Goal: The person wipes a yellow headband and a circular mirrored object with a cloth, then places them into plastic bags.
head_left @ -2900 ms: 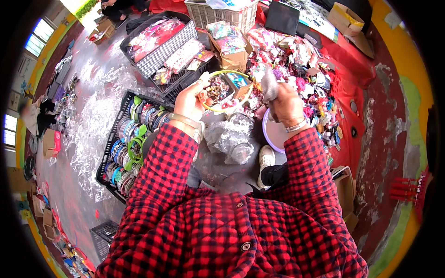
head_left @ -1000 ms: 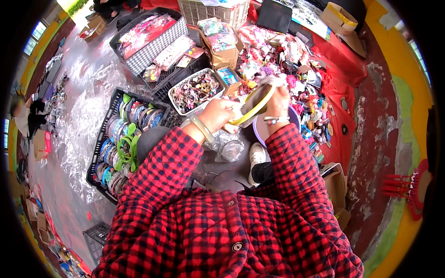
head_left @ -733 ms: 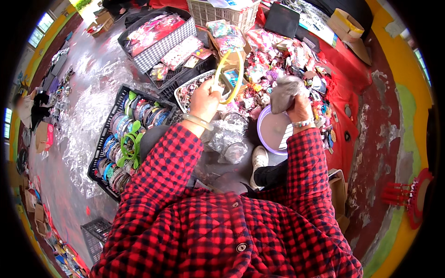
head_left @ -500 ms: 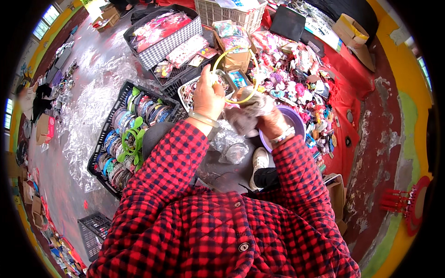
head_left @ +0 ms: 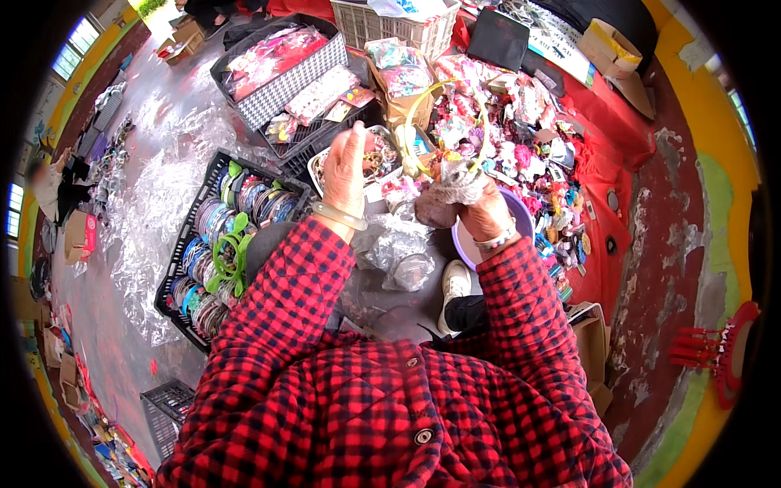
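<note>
The job in hand looks like wiping the yellow headband (head_left: 410,132) with a grey cloth (head_left: 452,189). The right hand (head_left: 488,215) is bent around the cloth, with its fingers curled in tight. The bottom of the headband goes down into the cloth, so it seems the same hand grips both. The rest of the headband stands up above it, a bit blurry, in front of the big pile of hair ties (head_left: 504,146). The left hand (head_left: 344,180) is up in the air just beside it, with fingers straight and close together, and I see nothing in them.

Below the right hand is a purple tub (head_left: 530,218). The white basket (head_left: 316,172) is behind the left hand, and the black crate (head_left: 185,229) full of headbands is to its left.

The next move seems to call for the left hand to take the headband again, gently, so it doesn't bend.

Half a second ago, the left hand held the headband. Now it has let go, and the headband has moved over to the right.
</note>
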`<state>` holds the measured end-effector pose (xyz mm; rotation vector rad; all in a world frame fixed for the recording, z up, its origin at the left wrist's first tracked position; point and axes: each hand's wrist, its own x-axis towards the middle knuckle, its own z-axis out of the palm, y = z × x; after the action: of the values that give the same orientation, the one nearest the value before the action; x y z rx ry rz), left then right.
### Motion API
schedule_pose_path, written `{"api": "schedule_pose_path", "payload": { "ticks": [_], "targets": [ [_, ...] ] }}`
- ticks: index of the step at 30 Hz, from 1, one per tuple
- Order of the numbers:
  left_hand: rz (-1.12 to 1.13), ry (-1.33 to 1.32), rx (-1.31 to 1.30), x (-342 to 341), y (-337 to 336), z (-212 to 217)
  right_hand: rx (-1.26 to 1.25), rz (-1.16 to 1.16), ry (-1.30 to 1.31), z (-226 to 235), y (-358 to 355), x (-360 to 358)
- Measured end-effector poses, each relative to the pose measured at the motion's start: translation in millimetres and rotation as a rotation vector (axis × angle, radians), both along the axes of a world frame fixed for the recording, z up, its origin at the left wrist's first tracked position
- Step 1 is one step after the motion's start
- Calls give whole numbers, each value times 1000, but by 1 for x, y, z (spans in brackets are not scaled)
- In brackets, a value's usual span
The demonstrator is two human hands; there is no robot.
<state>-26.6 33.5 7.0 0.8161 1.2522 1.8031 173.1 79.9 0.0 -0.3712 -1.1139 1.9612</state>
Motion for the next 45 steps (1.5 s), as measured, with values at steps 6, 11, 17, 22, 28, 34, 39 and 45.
{"api": "schedule_pose_path", "payload": {
  "ticks": [6,11,17,22,28,34,39,45],
  "targets": [
    [-484,-341,105,9,-3,3,178,176,-151,25,6,16],
    [-805,-448,200,11,-7,7,67,66,-116,30,9,19],
    [-685,-181,-210,23,-15,-8,202,-102,-297,-22,25,9],
    [-723,13,-295,31,-12,-10,256,-262,-270,-40,19,-9],
    [-629,367,-279,39,-8,-28,81,-359,-179,-45,2,-24],
    [-712,168,-264,33,-8,-32,72,-338,-137,-32,0,-23],
    [-736,210,-247,27,-5,-35,13,-268,-521,-47,21,-16],
    [-658,373,-242,29,-4,-46,-241,-29,-302,-50,2,-19]
  ]
}}
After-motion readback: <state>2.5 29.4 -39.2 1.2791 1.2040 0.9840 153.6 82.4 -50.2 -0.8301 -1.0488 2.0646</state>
